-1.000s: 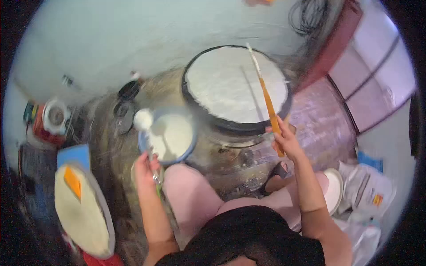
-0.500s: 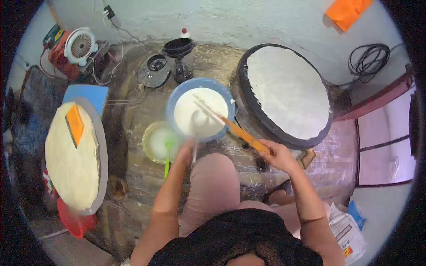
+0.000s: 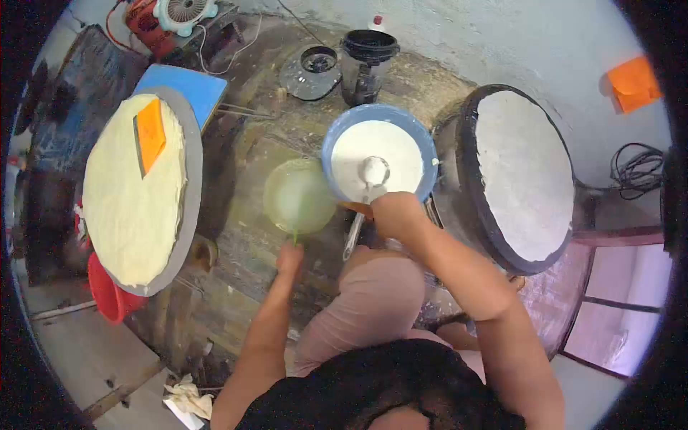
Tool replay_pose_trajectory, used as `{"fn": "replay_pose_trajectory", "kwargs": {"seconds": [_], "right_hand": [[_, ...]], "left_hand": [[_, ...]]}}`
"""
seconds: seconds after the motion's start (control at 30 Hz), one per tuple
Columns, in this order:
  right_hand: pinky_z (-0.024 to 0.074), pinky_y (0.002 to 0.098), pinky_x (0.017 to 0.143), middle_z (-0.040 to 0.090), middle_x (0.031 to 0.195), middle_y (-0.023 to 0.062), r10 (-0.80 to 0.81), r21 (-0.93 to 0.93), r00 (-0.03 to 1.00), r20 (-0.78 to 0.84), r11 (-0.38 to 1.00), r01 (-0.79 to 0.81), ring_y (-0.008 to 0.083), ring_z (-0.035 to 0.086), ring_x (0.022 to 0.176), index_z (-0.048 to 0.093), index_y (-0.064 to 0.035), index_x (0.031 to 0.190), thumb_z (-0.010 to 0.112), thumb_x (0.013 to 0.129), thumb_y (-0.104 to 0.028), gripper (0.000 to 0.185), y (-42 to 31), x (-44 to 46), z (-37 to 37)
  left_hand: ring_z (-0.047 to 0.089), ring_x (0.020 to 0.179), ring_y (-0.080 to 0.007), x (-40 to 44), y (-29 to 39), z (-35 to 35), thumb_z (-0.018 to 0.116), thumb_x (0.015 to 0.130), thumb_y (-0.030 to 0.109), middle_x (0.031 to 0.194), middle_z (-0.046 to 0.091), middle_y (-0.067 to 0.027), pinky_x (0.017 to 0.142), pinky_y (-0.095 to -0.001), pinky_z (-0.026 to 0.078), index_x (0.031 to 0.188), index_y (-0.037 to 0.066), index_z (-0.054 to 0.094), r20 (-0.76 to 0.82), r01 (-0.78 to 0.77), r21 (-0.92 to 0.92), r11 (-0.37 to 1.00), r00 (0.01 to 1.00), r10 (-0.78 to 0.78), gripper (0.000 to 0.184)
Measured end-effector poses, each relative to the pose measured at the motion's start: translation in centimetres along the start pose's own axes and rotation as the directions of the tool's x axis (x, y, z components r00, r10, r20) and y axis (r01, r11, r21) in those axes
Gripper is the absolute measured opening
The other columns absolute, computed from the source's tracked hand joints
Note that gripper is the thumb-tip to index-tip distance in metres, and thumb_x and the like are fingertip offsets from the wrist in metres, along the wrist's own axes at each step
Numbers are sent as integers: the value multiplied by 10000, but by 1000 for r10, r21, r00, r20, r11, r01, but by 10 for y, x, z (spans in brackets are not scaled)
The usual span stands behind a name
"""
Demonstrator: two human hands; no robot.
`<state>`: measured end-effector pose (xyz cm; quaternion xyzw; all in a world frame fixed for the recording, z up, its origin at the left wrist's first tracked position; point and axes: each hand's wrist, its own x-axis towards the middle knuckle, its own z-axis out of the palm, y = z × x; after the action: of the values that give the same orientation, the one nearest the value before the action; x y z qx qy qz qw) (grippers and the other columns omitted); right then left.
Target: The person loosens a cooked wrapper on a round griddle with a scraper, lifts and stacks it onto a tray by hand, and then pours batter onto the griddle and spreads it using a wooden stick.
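Observation:
A blue basin (image 3: 326, 154) of white batter stands in front of me, and a metal ladle (image 3: 352, 240) rests in it with its handle over the near rim. My right hand (image 3: 398, 215) is closed at that rim, on a wooden-handled tool (image 3: 360, 209) that points left; its far end is blurred. Left of the basin is a yellowish bowl (image 3: 272, 188) of cloudy liquid. My left hand (image 3: 290, 256) is at its near edge, closed round the handle of a green spoon (image 3: 295, 236) dipped in the liquid; motion smears both.
A round griddle (image 3: 469, 165) with a pale sheet over its top stands right. At left, a cream-coloured stack (image 3: 132, 215) carries an orange piece (image 3: 151, 132), beside a blue board (image 3: 188, 89) and red basin (image 3: 107, 290). Behind are a dark container (image 3: 365, 68) and grey lid (image 3: 309, 79).
My left hand has left the ladle handle and gone to the green spoon. My right hand has brought the wooden-handled tool left, to the basin's near rim. The view has turned left.

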<state>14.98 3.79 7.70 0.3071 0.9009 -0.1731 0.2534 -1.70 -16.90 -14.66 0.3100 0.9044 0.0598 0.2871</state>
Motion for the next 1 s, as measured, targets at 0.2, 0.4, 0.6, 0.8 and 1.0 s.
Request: {"fn": "replay_pose_trajectory", "kwargs": {"seconds": [0.2, 0.4, 0.6, 0.8, 1.0], "right_hand": [[479, 394, 693, 617, 849, 156, 104, 323, 994, -43, 943, -84, 302, 600, 802, 635, -62, 828, 503, 681, -151, 217, 3, 44, 46], [471, 405, 721, 610, 887, 152, 149, 407, 988, 36, 901, -151, 312, 589, 831, 624, -104, 927, 529, 687, -142, 261, 13, 45, 61], [478, 397, 713, 605, 856, 172, 51, 153, 998, 29, 987, -54, 302, 595, 821, 601, -229, 1009, 512, 741, -146, 295, 10, 46, 59], [460, 393, 701, 562, 797, 148, -50, -17, 963, -264, 999, 47, 330, 559, 807, 547, -185, 1088, 437, 821, -146, 291, -4, 24, 58], [480, 412, 646, 567, 820, 148, 75, 180, 981, -180, 983, -42, 306, 587, 765, 512, -273, 1140, 471, 759, -85, 427, 25, -12, 64]], "left_hand": [[558, 745, -384, -56, -1, -17, 474, 811, 309, 730, 574, -211, 619, -427, 417, 827, -17, 575, -46, -121, -601, 790, 992, 117, 341], [543, 777, -397, 9, -21, 42, 400, 843, 301, 787, 565, -238, 671, -448, 414, 863, -4, 572, -37, 60, -527, 848, 995, -93, 351], [532, 780, -406, 16, -2, 6, 368, 851, 268, 851, 572, -218, 690, -473, 418, 897, 10, 577, -126, 83, -181, 980, 986, -107, 335], [534, 743, -403, -22, 9, 10, 395, 842, 214, 791, 579, -190, 665, -471, 419, 835, 27, 593, -291, -191, -233, 954, 949, 119, 272], [555, 744, -386, 26, -31, 30, 468, 815, 379, 757, 589, -192, 663, -463, 440, 806, 58, 609, -218, -85, -308, 948, 976, 17, 351]]}}
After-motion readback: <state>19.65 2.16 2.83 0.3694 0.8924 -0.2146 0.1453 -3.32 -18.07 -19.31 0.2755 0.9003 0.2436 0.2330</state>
